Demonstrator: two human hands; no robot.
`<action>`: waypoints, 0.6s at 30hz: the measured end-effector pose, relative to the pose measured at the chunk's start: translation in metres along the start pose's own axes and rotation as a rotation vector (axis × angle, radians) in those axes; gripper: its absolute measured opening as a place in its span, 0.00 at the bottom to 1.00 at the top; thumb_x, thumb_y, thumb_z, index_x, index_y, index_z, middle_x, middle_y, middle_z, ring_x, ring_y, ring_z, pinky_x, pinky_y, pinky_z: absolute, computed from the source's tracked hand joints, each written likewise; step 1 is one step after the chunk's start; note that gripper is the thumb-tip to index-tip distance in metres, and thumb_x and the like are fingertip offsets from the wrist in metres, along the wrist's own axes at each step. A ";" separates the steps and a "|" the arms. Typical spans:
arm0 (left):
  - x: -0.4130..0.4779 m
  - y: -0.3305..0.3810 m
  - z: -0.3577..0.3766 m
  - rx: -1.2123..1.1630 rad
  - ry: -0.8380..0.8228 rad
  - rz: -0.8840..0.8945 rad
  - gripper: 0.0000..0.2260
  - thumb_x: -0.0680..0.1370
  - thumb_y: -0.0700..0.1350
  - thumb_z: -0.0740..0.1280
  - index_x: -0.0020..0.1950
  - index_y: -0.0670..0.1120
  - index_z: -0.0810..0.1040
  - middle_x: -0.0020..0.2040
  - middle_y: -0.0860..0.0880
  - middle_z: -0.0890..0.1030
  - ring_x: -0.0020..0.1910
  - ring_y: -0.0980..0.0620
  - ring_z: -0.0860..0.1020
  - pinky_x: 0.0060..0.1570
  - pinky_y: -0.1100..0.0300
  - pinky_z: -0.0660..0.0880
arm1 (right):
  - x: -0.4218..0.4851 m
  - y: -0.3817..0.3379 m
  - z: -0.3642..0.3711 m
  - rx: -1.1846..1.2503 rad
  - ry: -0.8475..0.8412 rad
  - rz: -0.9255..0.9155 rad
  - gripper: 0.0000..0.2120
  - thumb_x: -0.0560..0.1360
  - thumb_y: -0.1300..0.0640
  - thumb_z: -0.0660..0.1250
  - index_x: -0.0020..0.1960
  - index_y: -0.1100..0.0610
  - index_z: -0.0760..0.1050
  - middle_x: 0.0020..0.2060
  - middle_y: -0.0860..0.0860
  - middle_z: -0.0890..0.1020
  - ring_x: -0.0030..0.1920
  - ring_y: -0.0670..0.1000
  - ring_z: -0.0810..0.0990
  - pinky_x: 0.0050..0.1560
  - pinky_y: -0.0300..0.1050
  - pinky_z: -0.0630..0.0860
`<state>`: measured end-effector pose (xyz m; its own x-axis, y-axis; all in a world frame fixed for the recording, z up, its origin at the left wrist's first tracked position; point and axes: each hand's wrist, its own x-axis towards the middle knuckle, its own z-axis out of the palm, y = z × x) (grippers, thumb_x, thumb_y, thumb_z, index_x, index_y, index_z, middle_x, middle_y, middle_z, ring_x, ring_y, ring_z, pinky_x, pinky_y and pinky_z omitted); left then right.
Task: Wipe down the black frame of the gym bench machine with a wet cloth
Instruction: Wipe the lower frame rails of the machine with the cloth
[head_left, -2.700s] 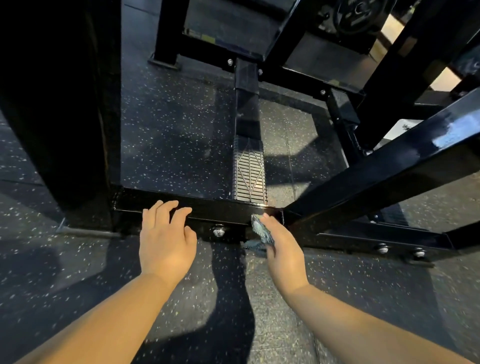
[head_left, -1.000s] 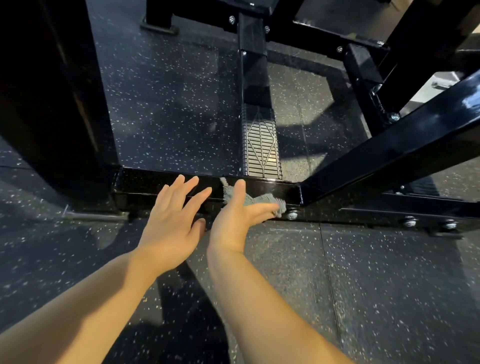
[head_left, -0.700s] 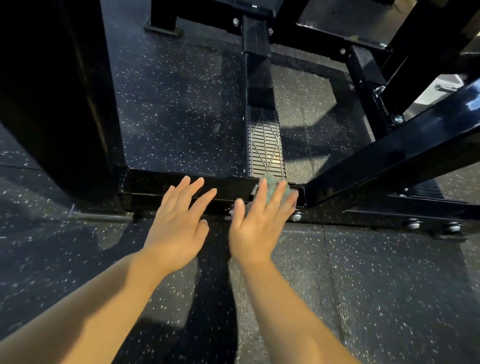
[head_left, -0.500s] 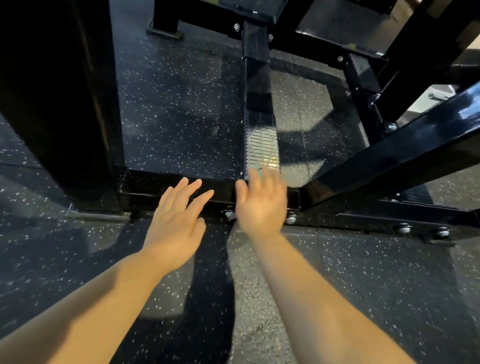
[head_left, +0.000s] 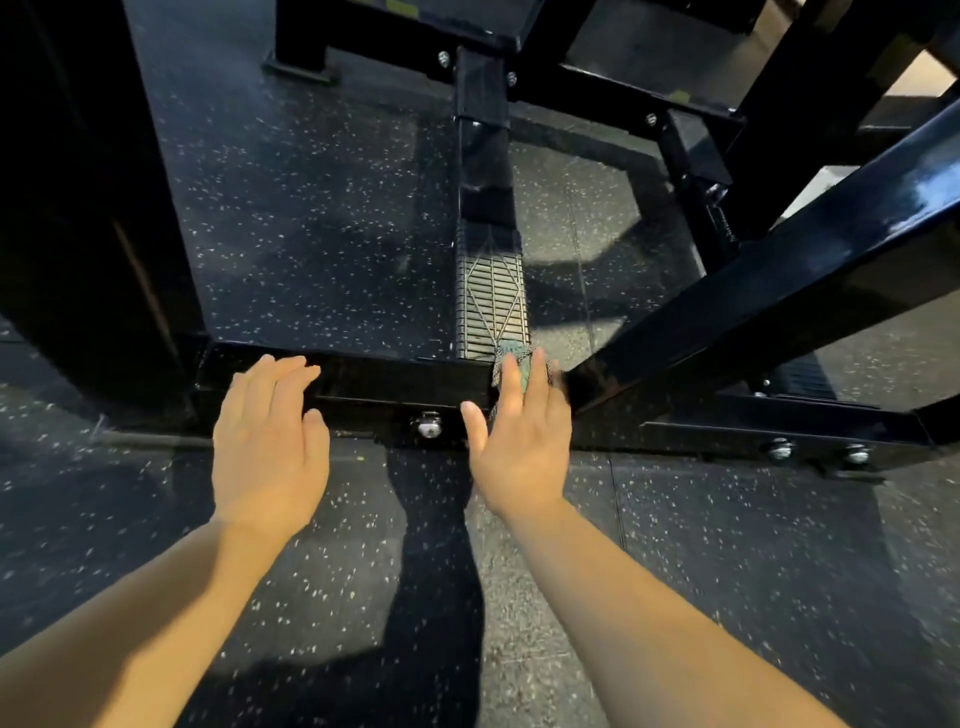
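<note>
On the near floor bar (head_left: 395, 376) of the black frame, right hand (head_left: 519, 441) presses grey-green cloth (head_left: 511, 364) flat-fingered by the diagonal beam (head_left: 753, 291) joint, left hand (head_left: 270, 441) resting open, holding nothing; mid-wipe, next likely that beam, needing firm pressure.

The scene is dimly lit, with the black frame (head_left: 395, 376) nearly lost in darkness at the left. A bright sheen is thrown on the slanted bar (head_left: 810, 260) (light seems to fall from above right). Dark arm shadows are cast on the speckled floor (head_left: 311, 218). Slight motion blur is seen at the right hand (head_left: 519, 447). Straight lines are bowed near the edges.
</note>
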<state>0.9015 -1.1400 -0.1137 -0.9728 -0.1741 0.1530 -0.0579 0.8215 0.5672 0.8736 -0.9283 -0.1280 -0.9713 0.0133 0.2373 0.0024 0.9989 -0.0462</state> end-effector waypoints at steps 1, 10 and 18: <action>-0.002 0.002 -0.002 -0.028 -0.002 -0.023 0.16 0.78 0.34 0.59 0.66 0.38 0.71 0.68 0.41 0.71 0.72 0.43 0.62 0.73 0.48 0.53 | -0.002 -0.017 0.004 0.058 0.027 0.018 0.31 0.77 0.40 0.51 0.70 0.61 0.70 0.69 0.64 0.70 0.69 0.65 0.68 0.67 0.59 0.67; -0.014 -0.022 -0.027 0.025 0.166 -0.159 0.17 0.75 0.40 0.56 0.61 0.38 0.74 0.56 0.38 0.77 0.58 0.38 0.70 0.62 0.44 0.64 | 0.004 -0.128 -0.004 0.040 -0.156 -0.578 0.30 0.81 0.44 0.54 0.78 0.56 0.51 0.77 0.58 0.53 0.76 0.59 0.49 0.76 0.53 0.41; -0.019 -0.024 -0.039 -0.233 0.208 -0.423 0.13 0.79 0.37 0.59 0.63 0.43 0.71 0.63 0.46 0.71 0.57 0.48 0.70 0.54 0.55 0.67 | 0.004 -0.008 0.005 0.152 0.051 -0.499 0.25 0.77 0.46 0.58 0.70 0.59 0.70 0.72 0.64 0.64 0.68 0.63 0.69 0.68 0.52 0.63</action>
<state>0.9303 -1.1774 -0.0992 -0.8087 -0.5880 0.0162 -0.3610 0.5179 0.7756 0.8687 -0.9370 -0.1318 -0.8324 -0.4568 0.3136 -0.4961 0.8665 -0.0546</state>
